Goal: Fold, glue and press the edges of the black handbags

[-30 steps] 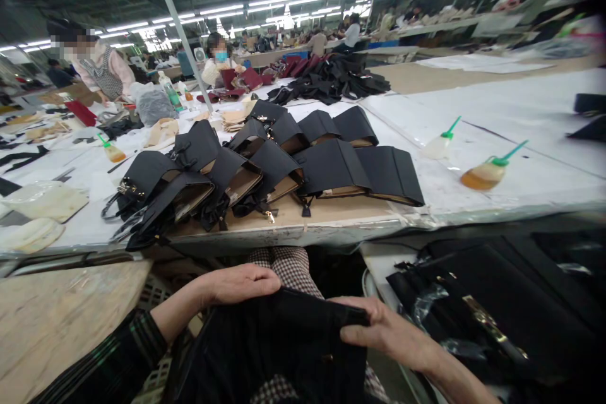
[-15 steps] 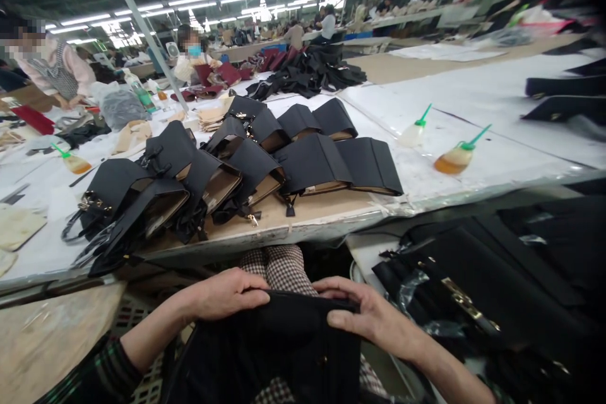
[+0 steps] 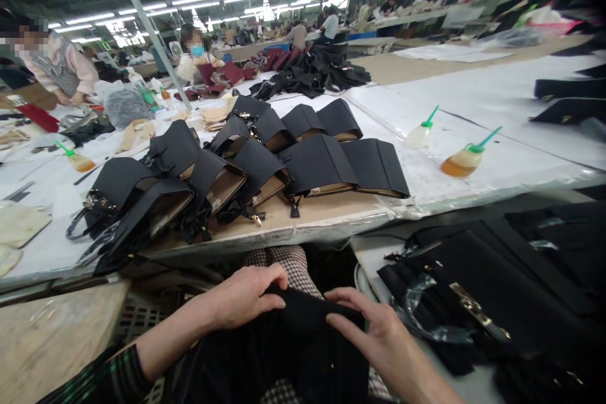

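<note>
A black bag piece (image 3: pixel 298 334), soft and dark, lies across my lap over checked trousers; its full shape is hard to make out. My left hand (image 3: pixel 250 293) pinches its upper edge between thumb and curled fingers. At the same edge, further right, my right hand (image 3: pixel 367 322) grips it with the thumb on the near side and the fingers on the far side. Beyond my knees, several black handbags (image 3: pixel 319 167) with tan insides lie on the white-covered table (image 3: pixel 379 110), some showing gold fittings and straps.
Green-tipped glue bottles (image 3: pixel 461 159) stand on the table. To my right is a stack of black bag parts (image 3: pixel 473 290) with gold hardware and clear film. A plastic crate (image 3: pixel 139 315) and a pale board (image 3: pixel 61 328) are at my left. Two co-workers (image 3: pixel 61 69) sit across the table.
My left hand has shifted right along the edge, its fingers more curled. My right hand's thumb and fingers have drawn closer on the edge. The camera view has moved slightly.
</note>
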Demonstrator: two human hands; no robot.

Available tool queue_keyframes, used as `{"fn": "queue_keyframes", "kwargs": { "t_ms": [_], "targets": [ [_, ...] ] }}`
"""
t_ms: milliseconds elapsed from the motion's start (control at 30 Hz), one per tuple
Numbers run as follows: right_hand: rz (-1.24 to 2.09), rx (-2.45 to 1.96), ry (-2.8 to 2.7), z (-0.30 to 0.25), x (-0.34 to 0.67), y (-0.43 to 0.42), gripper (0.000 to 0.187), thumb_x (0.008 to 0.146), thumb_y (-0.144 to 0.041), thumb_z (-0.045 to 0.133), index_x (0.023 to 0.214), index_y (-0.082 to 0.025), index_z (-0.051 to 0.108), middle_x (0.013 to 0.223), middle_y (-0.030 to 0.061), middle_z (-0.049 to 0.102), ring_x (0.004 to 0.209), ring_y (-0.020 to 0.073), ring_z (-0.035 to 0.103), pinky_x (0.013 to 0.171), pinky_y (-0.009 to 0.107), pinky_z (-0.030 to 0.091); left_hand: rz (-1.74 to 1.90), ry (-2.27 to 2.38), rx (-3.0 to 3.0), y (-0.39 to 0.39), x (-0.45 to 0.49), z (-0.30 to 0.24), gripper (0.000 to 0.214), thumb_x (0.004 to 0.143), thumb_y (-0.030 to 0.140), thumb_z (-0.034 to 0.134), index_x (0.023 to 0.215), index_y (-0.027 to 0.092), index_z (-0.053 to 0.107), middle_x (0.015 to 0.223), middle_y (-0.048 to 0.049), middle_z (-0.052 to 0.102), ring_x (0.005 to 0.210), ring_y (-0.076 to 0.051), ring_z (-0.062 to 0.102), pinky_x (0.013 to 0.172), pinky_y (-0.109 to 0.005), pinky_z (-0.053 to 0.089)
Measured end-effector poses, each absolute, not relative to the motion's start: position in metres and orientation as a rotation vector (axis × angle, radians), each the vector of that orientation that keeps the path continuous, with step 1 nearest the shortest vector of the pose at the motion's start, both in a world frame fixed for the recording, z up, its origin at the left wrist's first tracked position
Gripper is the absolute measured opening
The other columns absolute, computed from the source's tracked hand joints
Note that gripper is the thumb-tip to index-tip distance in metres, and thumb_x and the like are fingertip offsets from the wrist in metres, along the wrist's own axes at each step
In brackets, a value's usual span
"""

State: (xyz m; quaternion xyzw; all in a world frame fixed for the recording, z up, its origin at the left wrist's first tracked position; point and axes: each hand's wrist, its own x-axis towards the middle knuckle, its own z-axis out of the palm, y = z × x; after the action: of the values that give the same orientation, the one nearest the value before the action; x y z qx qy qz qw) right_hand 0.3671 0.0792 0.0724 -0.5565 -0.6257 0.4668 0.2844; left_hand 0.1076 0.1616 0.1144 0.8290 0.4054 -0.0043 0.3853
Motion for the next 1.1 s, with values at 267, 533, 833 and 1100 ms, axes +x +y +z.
{"fn": "queue_keyframes", "kwargs": {
  "t_ms": [267, 533, 833, 1100],
  "targets": [
    [1.22, -1.522, -1.645, 0.059, 0.369, 0.073, 0.019, 0.094, -0.038, 0.06, 0.111, -0.03, 0.065, 0.11, -0.0027, 0.073, 0.102, 0.0195, 0.067, 0.088, 0.025, 0.051, 0.049, 1.222, 2.138, 0.157, 0.105, 0.11, 0.02, 0.082, 0.028, 0.071, 0.087, 0.023, 0.053, 0.082, 0.0049, 0.062, 0.076, -0.015, 0.056, 0.065, -0.024, 0.035],
    [1.241, -1.493, -1.669, 0.055, 0.372, 0.074, 0.024, 0.096, -0.04, 0.058, 0.117, -0.031, 0.065, 0.105, -0.0042, 0.073, 0.096, 0.0191, 0.068, 0.084, 0.026, 0.052, 0.072, 0.989, 2.172, 0.156, 0.098, 0.109, 0.02, 0.083, 0.023, 0.072, 0.074, 0.019, 0.055, 0.09, 0.0034, 0.064, 0.083, -0.013, 0.058, 0.074, -0.022, 0.039],
    [1.182, -1.42, -1.617, 0.045, 0.374, 0.072, 0.022, 0.095, -0.035, 0.061, 0.117, -0.031, 0.061, 0.115, -0.0032, 0.069, 0.106, 0.0183, 0.064, 0.092, 0.025, 0.05, 0.074, 0.912, 2.046, 0.156, 0.098, 0.111, 0.02, 0.082, 0.023, 0.073, 0.072, 0.018, 0.056, 0.106, -0.0006, 0.065, 0.096, -0.017, 0.059, 0.084, -0.025, 0.041],
    [0.997, -1.359, -1.674, 0.039, 0.37, 0.068, 0.008, 0.096, -0.032, 0.061, 0.103, -0.029, 0.059, 0.108, -0.0027, 0.069, 0.1, 0.0165, 0.065, 0.09, 0.024, 0.049, 0.0, 0.948, 2.138, 0.154, 0.095, 0.112, 0.023, 0.084, 0.027, 0.071, 0.105, 0.026, 0.062, 0.104, 0.0016, 0.065, 0.095, -0.018, 0.061, 0.085, -0.025, 0.044]
  ]
}}
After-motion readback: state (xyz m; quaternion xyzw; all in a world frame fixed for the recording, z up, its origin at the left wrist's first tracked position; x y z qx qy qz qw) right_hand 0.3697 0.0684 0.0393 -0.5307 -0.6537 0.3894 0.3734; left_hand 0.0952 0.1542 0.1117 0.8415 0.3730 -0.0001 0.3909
